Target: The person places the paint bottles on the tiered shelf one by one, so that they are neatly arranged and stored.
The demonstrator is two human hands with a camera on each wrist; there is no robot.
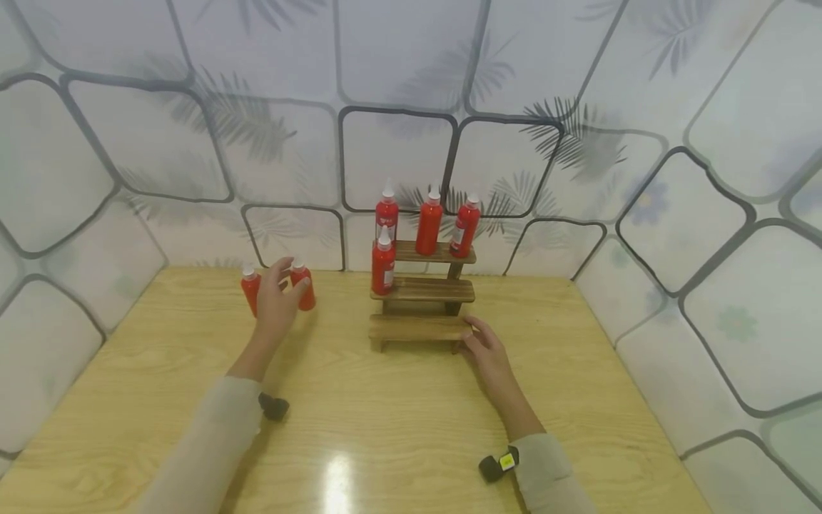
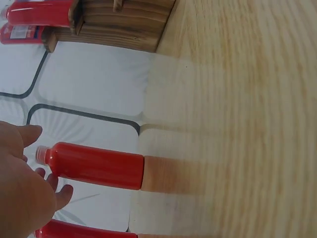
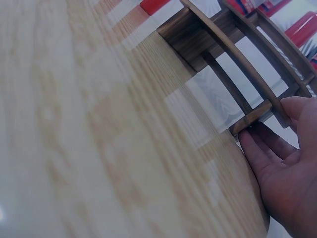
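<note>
My left hand is at a red squeeze bottle on the left of the table. In the left wrist view, its thumb stands apart from the neck of that bottle, and the fingers reach along its other side. A second red bottle stands just left of the hand. With my right hand I hold the right end of a three-step wooden stand. The right wrist view has the thumb over the lowest step and fingers below, against the leg.
Three red bottles line the top step, one of them a middle bottle. Another labelled bottle stands at the left of the middle step. A patterned wall rises behind the wooden table.
</note>
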